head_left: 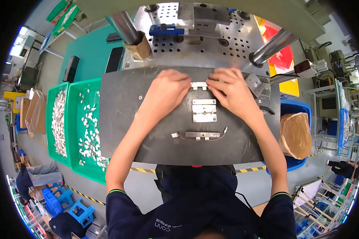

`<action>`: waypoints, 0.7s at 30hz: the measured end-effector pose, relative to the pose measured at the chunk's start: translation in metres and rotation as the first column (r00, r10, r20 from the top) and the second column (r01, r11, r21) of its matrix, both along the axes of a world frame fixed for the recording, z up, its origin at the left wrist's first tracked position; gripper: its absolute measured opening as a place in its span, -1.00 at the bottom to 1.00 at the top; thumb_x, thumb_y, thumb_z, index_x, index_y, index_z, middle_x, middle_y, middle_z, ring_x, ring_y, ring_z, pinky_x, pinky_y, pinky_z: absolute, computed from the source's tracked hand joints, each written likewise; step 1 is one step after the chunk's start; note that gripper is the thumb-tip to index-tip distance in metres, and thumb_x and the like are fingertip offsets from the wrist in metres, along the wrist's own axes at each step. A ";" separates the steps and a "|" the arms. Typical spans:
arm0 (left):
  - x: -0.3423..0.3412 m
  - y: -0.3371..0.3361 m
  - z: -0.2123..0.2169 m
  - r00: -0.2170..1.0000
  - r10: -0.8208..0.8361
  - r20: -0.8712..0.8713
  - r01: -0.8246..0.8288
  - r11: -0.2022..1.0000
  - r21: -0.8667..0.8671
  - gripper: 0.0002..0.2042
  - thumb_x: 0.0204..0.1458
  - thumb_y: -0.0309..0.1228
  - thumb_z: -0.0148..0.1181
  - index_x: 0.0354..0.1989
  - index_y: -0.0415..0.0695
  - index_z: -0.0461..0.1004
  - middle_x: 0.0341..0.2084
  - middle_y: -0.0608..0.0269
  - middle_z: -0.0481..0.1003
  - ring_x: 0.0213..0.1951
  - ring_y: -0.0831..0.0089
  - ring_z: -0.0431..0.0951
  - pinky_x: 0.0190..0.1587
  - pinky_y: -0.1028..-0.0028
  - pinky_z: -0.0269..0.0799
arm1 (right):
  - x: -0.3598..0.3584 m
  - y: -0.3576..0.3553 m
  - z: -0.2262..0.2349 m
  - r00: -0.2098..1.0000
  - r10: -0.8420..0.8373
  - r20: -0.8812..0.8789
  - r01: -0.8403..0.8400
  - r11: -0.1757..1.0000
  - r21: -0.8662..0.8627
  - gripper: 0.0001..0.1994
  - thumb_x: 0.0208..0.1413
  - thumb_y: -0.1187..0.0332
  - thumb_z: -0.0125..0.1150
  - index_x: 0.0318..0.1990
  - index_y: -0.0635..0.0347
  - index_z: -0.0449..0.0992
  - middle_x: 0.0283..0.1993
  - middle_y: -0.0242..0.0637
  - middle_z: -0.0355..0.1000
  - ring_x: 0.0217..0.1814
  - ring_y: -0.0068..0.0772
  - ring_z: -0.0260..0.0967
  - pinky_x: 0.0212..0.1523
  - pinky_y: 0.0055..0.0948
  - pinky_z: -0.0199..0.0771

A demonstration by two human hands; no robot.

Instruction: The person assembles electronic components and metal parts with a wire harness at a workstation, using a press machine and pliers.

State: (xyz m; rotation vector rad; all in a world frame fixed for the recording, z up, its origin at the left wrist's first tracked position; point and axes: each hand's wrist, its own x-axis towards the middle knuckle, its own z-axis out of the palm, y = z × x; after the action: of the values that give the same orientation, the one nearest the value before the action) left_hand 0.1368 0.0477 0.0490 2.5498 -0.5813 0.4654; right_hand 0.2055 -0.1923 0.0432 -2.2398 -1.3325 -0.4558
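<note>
On the dark work plate point(155, 139), my left hand point(168, 89) and my right hand point(232, 91) meet at a small silver metal bar point(199, 84) with two pale tabs below it. My left fingers are closed at its left end, my right fingers at its right end. Their tips are partly hidden, and the right ones are slightly blurred. Just nearer to me lies a square metal fixture block point(204, 111) with screws. Closer still rests another metal bar point(202, 134) with a thin wire along it and a small white connector at each end.
A press with steel columns point(125, 28) and a perforated bed point(163, 46) stands beyond the plate. Green trays point(70, 155) of small white connectors are at the left. A blue bin point(303, 106) with a brown paper bag point(295, 135) sits right. Other people are farther off.
</note>
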 end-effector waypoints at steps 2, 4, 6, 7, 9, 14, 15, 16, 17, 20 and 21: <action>0.005 0.004 -0.012 0.993 -0.061 -0.097 0.069 0.994 0.084 -0.84 0.05 -0.50 0.33 -0.21 -0.29 0.65 -0.22 0.12 0.65 -0.12 0.09 0.63 0.01 0.19 0.55 | 0.001 0.001 -0.012 1.000 0.019 -0.019 -0.019 1.000 -0.003 -0.84 0.10 0.46 0.35 -0.17 0.28 0.69 -0.20 -0.29 0.59 0.01 -0.25 0.53 0.13 -0.25 0.40; 0.002 0.005 -0.013 0.993 -0.065 -0.101 0.074 0.993 0.088 -0.82 0.04 -0.51 0.33 -0.20 -0.30 0.65 -0.21 0.11 0.65 -0.12 0.09 0.62 0.01 0.19 0.55 | -0.002 -0.001 -0.021 0.998 0.026 -0.056 -0.027 1.000 -0.007 -0.81 0.06 0.50 0.34 -0.15 0.28 0.70 -0.20 -0.29 0.59 0.01 -0.29 0.53 0.15 -0.26 0.40; -0.001 0.005 -0.014 0.994 -0.082 -0.076 0.091 0.987 0.130 -0.79 0.02 -0.54 0.31 -0.16 -0.29 0.64 -0.21 0.11 0.63 -0.10 0.10 0.61 0.01 0.19 0.55 | -0.005 -0.002 -0.023 0.999 0.005 -0.040 -0.006 1.000 -0.014 -0.79 0.03 0.53 0.33 -0.15 0.26 0.69 -0.21 -0.30 0.58 -0.02 -0.28 0.52 0.14 -0.27 0.40; 0.000 0.003 -0.015 0.994 -0.082 -0.074 0.091 0.988 0.127 -0.79 0.02 -0.54 0.31 -0.16 -0.29 0.64 -0.21 0.11 0.63 -0.10 0.10 0.61 0.01 0.19 0.55 | -0.005 -0.004 -0.023 0.999 -0.010 -0.043 0.009 1.000 -0.022 -0.78 0.02 0.54 0.33 -0.14 0.25 0.69 -0.19 -0.30 0.58 -0.03 -0.27 0.52 0.13 -0.28 0.40; -0.002 0.006 -0.012 0.995 -0.068 -0.072 0.082 0.975 0.209 -0.79 0.05 -0.55 0.31 -0.12 -0.27 0.64 -0.19 0.10 0.62 -0.09 0.11 0.60 0.02 0.18 0.54 | -0.010 -0.002 -0.017 0.999 -0.035 -0.033 0.035 0.999 -0.021 -0.78 0.05 0.54 0.33 -0.12 0.24 0.68 -0.17 -0.28 0.57 -0.03 -0.24 0.51 0.13 -0.27 0.41; -0.027 -0.001 0.007 0.982 -0.087 -0.170 0.034 0.957 -0.289 -0.77 0.11 -0.61 0.30 -0.05 -0.23 0.65 -0.15 0.09 0.59 -0.14 0.22 0.61 -0.05 0.30 0.55 | -0.038 -0.012 0.005 0.868 -0.028 -0.497 0.133 0.975 0.177 -0.78 0.17 0.54 0.33 -0.03 0.24 0.66 -0.08 -0.20 0.57 -0.07 -0.10 0.52 0.01 -0.25 0.54; -0.032 -0.003 0.007 0.965 -0.119 -0.232 -0.004 0.883 -0.469 -0.76 0.14 -0.63 0.30 -0.02 -0.22 0.66 -0.13 0.10 0.57 -0.17 0.29 0.62 -0.09 0.36 0.55 | -0.040 -0.017 0.005 0.858 -0.030 -0.513 0.135 0.976 0.170 -0.78 0.17 0.54 0.33 -0.03 0.24 0.66 -0.08 -0.20 0.57 -0.07 -0.10 0.52 0.01 -0.25 0.54; -0.034 -0.004 0.002 0.960 -0.120 -0.252 -0.014 0.880 -0.474 -0.76 0.14 -0.63 0.30 -0.02 -0.22 0.66 -0.13 0.10 0.57 -0.17 0.29 0.62 -0.09 0.36 0.55 | -0.040 -0.021 0.003 0.814 0.051 -0.579 0.097 0.970 0.222 -0.77 0.16 0.54 0.34 -0.03 0.24 0.67 -0.07 -0.18 0.57 -0.06 -0.13 0.54 0.00 -0.28 0.54; -0.038 -0.005 -0.002 0.936 -0.182 -0.301 -0.020 0.827 -0.562 -0.75 0.16 -0.64 0.28 0.00 -0.21 0.67 -0.11 0.13 0.56 -0.18 0.34 0.63 -0.12 0.38 0.57 | -0.041 -0.026 0.001 0.758 0.131 -0.639 0.066 0.959 0.276 -0.76 0.15 0.54 0.35 -0.02 0.24 0.68 -0.05 -0.15 0.58 -0.05 -0.16 0.55 -0.01 -0.32 0.55; -0.041 -0.007 -0.019 0.909 -0.257 -0.330 -0.024 0.756 -0.654 -0.75 0.15 -0.64 0.30 0.00 -0.20 0.69 -0.09 0.20 0.54 -0.21 0.44 0.63 -0.19 0.41 0.58 | -0.039 -0.031 -0.019 0.661 0.247 -0.709 0.083 0.915 0.396 -0.73 0.10 0.56 0.42 -0.02 0.21 0.72 -0.06 -0.21 0.56 -0.03 -0.32 0.56 -0.02 -0.41 0.53; -0.041 -0.008 -0.023 0.918 -0.262 -0.297 0.003 0.753 -0.658 -0.75 0.13 -0.64 0.33 -0.03 -0.19 0.71 -0.08 0.23 0.54 -0.24 0.49 0.62 -0.21 0.43 0.58 | -0.040 -0.031 -0.024 0.609 0.291 -0.738 0.097 0.896 0.433 -0.71 0.06 0.57 0.46 -0.03 0.19 0.73 -0.07 -0.24 0.55 -0.03 -0.36 0.55 -0.03 -0.43 0.53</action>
State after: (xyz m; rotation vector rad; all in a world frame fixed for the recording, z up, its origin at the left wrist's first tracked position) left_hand 0.0956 0.0396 0.0264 1.8336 -0.3680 0.0829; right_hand 0.1655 -0.2237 0.0192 -1.6228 -0.7492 0.2770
